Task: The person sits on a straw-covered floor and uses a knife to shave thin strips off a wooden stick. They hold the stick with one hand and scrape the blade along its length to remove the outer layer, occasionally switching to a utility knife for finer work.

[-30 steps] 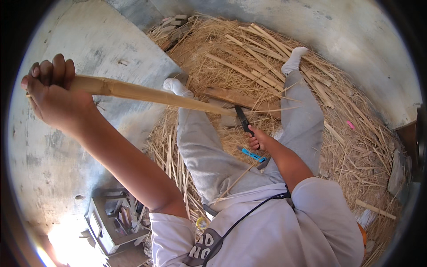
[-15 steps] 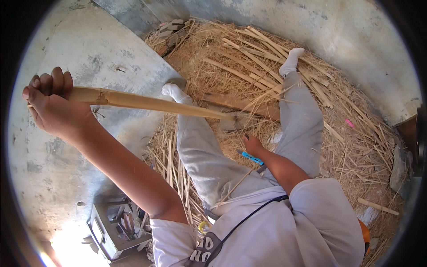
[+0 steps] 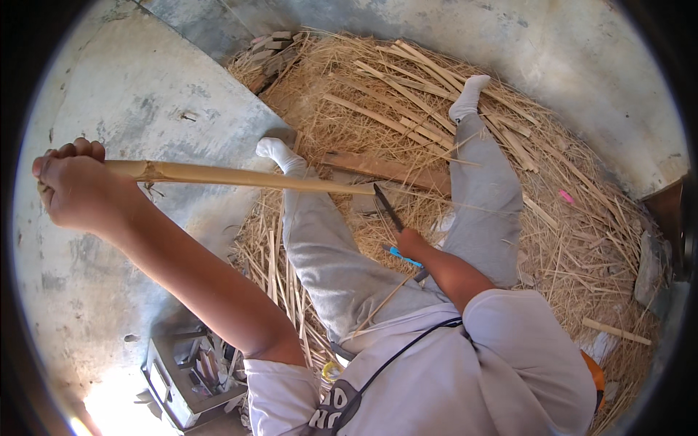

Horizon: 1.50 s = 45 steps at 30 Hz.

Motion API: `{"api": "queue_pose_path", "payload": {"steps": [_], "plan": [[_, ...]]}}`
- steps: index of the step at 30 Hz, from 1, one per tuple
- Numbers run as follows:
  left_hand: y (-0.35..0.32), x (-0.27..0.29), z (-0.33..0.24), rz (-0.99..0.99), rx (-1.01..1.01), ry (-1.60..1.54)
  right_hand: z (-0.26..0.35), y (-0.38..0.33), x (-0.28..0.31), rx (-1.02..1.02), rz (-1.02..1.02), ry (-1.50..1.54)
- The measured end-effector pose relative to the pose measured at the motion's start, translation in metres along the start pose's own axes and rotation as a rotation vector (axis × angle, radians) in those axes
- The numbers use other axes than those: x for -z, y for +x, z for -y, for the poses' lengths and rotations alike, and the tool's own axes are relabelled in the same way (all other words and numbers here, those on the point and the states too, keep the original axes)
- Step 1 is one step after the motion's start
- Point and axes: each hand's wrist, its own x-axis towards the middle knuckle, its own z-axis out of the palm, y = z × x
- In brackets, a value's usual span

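Observation:
My left hand (image 3: 87, 182), raised at the far left, is closed around one end of a long split bamboo piece (image 3: 240, 176). The bamboo slants gently down to the right across my left shin, with a node near my grip. My right hand (image 3: 412, 245) is closed around a knife (image 3: 389, 208) between my legs. Its dark blade points up and its tip meets the bamboo's right end. Just below the right hand is a bright blue object (image 3: 404, 256); whether it belongs to the knife I cannot tell. A thin sliver (image 3: 382, 305) lies across my lap.
Shavings and split strips (image 3: 407, 109) cover the floor around my outstretched legs. A wooden plank (image 3: 392, 171) lies between my feet. At the lower left stands an open box (image 3: 196, 378) with scraps inside. A pale wall (image 3: 567, 65) curves behind; stacked bricks (image 3: 269, 47) stand far left.
My left hand has come down a little, and the bamboo lies more level. The knife blade, hardly visible before, now shows raised against the bamboo's right end.

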Motion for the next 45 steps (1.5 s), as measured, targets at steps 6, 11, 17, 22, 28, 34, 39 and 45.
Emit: {"api": "queue_pose_path", "payload": {"steps": [6, 11, 17, 22, 28, 34, 39, 45], "plan": [[0.009, 0.019, 0.014, -0.014, -0.006, 0.003, 0.025, 0.005, 0.040, -0.662, 0.329, 0.742], [0.019, 0.069, 0.020, -0.170, 0.112, 0.128, 0.029, -0.023, 0.047, -0.426, -0.226, -0.535], [0.032, 0.189, 0.024, -0.437, 0.058, 0.277, 0.002, -0.015, 0.017, -0.234, 0.467, -0.378], [0.048, 0.305, 0.018, -0.377, -0.108, 0.319, 0.018, -0.022, 0.016, -0.168, 0.686, -0.571], [0.005, 0.243, 0.004, -0.445, -0.053, 0.221, 0.001, -0.008, 0.027, -0.242, 0.294, -0.458], [-0.015, 0.194, 0.008, -0.438, -0.023, 0.223, 0.041, 0.042, 0.163, -0.160, 0.452, 0.132], [-0.017, 0.155, 0.005, -0.338, -0.059, 0.351, 0.025, 0.054, 0.189, -0.239, 0.615, -0.051], [-0.011, 0.156, 0.012, -0.324, -0.081, 0.419, 0.059, -0.012, 0.229, 0.265, 0.392, -0.173]]}}
